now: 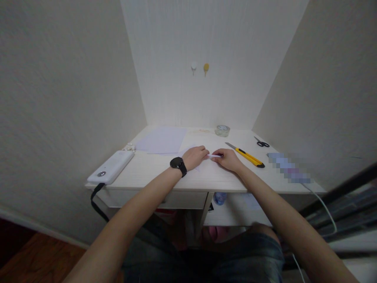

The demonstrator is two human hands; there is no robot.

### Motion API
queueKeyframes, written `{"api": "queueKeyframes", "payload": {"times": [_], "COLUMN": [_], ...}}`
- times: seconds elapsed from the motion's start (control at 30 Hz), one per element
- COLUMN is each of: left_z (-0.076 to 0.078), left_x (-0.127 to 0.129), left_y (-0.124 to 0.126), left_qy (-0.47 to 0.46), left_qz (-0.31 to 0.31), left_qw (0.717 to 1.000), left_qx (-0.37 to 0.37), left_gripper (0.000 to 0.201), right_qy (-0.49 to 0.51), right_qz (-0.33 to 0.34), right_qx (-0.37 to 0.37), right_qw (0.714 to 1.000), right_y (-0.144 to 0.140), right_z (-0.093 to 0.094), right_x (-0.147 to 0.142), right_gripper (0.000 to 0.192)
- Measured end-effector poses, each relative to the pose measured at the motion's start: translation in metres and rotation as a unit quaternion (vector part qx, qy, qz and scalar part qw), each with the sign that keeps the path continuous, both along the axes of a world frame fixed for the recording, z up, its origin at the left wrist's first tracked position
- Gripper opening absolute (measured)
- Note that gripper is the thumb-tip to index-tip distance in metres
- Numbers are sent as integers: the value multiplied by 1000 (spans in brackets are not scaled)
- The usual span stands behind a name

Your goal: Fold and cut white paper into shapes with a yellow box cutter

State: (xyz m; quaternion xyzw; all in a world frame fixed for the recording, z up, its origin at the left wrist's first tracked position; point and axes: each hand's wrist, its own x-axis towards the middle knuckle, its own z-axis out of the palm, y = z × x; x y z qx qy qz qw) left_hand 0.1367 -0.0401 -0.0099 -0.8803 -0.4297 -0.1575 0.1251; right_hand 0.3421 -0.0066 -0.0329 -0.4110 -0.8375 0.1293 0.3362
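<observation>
**Both hands pinch a small paper piece, blade close by**

Power bank (pixel 111 166) sits at the desk's (pixel 165 177) left edge, cord hanging off; a tug could drag it down. Paper sheets (pixel 162 139) lie behind. Centre: left hand (pixel 194 157), fingers curled down, presses a small white paper piece (pixel 214 156); right hand (pixel 228 158) pinches its other end, fingertips together. Just right, the yellow cutter (pixel 246 155) shows its blade out — a sideways slip of that wrist risks a nick. Scissors (pixel 261 143) farther off.
</observation>
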Motion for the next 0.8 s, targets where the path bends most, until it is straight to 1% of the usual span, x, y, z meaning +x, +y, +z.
{"api": "queueKeyframes", "payload": {"times": [0.13,0.23,0.37,0.53,0.67,0.73,0.8], "left_z": [-1,-1,-1,0,0,-1,-1], "left_x": [0,0,-1,0,2,2,1], "left_y": [0,0,0,-2,-5,-5,-5], "left_qy": [1,-1,-28,-66,-51,-32,-24], "left_qz": [-18,-14,-4,3,10,13,18], "left_qw": [1000,1000,1000,998,999,999,999], "left_qx": [7,9,-11,-18,-16,-15,-16], "left_gripper": [26,24,25,32,37,41,39], "right_qy": [32,54,71,154,213,216,212], "right_qz": [1,11,21,14,2,9,19], "right_qx": [-20,-37,-39,-59,-95,-126,-153], "right_qw": [999,998,996,986,972,968,965], "right_y": [1,2,2,-1,-4,-5,-5], "right_z": [2,2,3,8,11,11,11], "right_x": [1,2,2,4,3,3,3], "right_gripper": [16,17,20,28,31,30,30]}}
